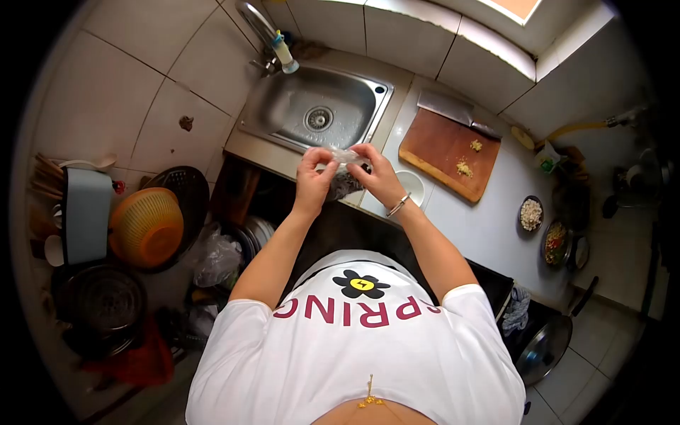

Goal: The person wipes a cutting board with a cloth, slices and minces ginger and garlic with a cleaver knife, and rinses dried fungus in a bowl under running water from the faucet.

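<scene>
Both hands are raised at the counter's front edge, just below the sink. A clear plastic bag point(345, 157) with dark contents in its lower part hangs between them. My left hand point(314, 177) pinches the bag's top on one side. On the other side, my right hand point(379, 175), with a bracelet at the wrist, has its fingers closed on the same top edge. Partly behind my right hand stands a white bowl point(412, 186) on the counter.
A steel sink point(316, 106) with a faucet point(258, 23) lies ahead. To the right are a cutting board point(443, 145) with chopped bits, a cleaver point(445, 106) and small filled bowls point(530, 214). An orange colander point(146, 225) and a utensil holder point(88, 212) are at the left.
</scene>
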Demonstrator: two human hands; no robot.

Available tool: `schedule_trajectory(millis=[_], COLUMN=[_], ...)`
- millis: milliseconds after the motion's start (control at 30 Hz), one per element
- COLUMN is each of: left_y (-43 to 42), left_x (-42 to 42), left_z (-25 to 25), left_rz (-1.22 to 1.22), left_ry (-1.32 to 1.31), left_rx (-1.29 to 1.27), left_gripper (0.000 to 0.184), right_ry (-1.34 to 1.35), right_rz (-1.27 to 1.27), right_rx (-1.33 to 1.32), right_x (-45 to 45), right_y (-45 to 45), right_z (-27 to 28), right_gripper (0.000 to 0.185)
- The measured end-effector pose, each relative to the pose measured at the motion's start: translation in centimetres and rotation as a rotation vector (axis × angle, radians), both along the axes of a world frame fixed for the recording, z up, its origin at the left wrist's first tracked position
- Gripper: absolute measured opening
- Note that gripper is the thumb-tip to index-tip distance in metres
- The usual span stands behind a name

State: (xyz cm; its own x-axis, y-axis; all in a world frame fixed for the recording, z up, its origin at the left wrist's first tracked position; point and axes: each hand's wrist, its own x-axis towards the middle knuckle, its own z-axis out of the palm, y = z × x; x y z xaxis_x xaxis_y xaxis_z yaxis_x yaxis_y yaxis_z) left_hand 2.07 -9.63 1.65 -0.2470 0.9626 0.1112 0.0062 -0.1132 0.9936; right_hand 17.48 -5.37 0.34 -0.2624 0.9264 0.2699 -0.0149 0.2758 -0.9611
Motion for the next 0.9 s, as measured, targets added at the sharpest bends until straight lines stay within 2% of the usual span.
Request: schedule_trajectory(millis=[33,67,100,200,300,333,433,567,600,700,733,833,867,900], left_y=[-0.2,-0.3,-0.2,-0.5,-0.4,0.1,0.6,1.2,1.1,1.6,2.1,2.6,2.7,2.6], left_x=[0.2,0.3,0.3,-0.2,0.4,1.7,0.2,-0.2,-0.8,-2.7,-2.9,-2.8,-2.5,-2.1], left_z=[-0.4,-0.8,-1.2,-2.5,-3.3,-2.9,-3.4,-3.4,-3.7,-1.4,-1.6,-4.6,-5.5,-6.5], left_rz=[-0.036,-0.071,-0.028,0.064,0.085,0.134,-0.008,0.025,-0.009,-0.122,-0.152,-0.291,-0.241,-0.213], left_ry=[-0.042,-0.086,-0.124,-0.266,-0.3,-0.246,-0.203,-0.326,-0.22,-0.293,-0.145,-0.153,-0.123,-0.116], left_rx=[-0.018,-0.034,-0.06,-0.177,-0.242,-0.157,-0.243,-0.247,-0.256,-0.424,-0.523,-0.42,-0.404,-0.401], left_gripper=[0.009,0.008,0.008,0.006,0.009,0.011,0.013,0.011,0.015,0.02,0.019,0.015,0.01,0.009], right_ry=[-0.164,-0.172,-0.028,0.267,0.149,-0.152,-0.02,0.301,0.251,0.128,-0.006,-0.21,-0.282,-0.254], right_rz=[0.059,0.027,0.035,0.039,0.009,-0.058,-0.066,0.022,0.056,0.194,0.188,0.061,-0.095,-0.154], right_rx=[0.078,-0.068,-0.241,-0.506,-0.468,-0.166,-0.353,-0.534,-0.515,-0.507,-0.394,0.063,0.109,-0.037], right_x=[0.3,0.3,0.1,-0.8,-1.3,-1.3,-1.1,-1.6,-1.2,-0.2,-0.1,0.1,0.0,0.0], right_y=[-0.1,0.0,0.7,0.5,-0.2,-0.3,0.3,1.5,1.6,2.4,2.9,3.7,3.6,3.2], right_z=[-0.2,-1.0,-2.9,-3.4,-5.1,-4.7,-3.4,-4.8,-4.6,-6.4,-7.0,-8.2,-8.3,-8.4], right_gripper=[0.015,0.016,0.016,0.014,0.014,0.013,0.013,0.014,0.016,0.016,0.017,0.016,0.018,0.019])
